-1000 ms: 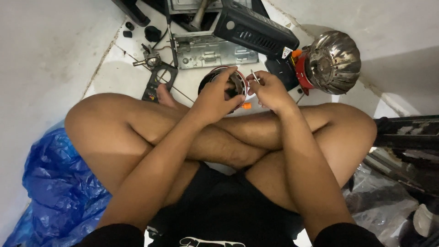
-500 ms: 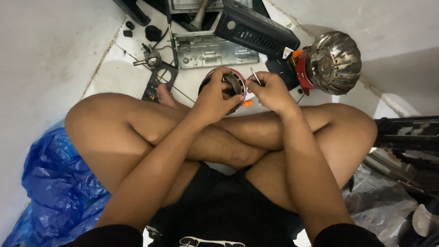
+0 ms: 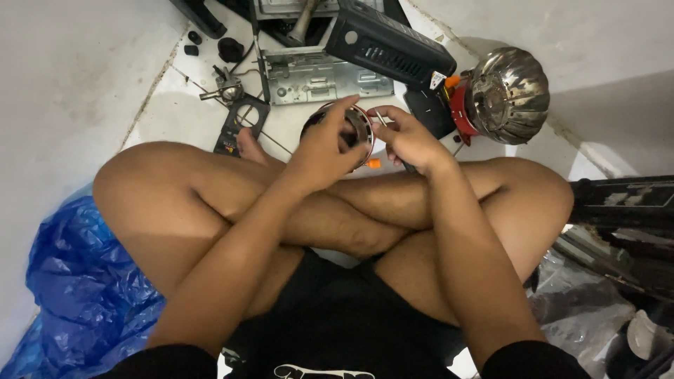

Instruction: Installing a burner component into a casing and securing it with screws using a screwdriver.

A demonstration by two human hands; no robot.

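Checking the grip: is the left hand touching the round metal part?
Touching. The head view shows the left hand with fingers curled over the rim of the round metal part, no gap.

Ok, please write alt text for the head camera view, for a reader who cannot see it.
A person sits cross-legged on a white floor, the left hand gripping a round metal part while the right hand holds a thin tool beside it. Ahead lie a grey metal plate, a black casing and a shiny ribbed metal dome; a blue plastic bag lies at the person's left.
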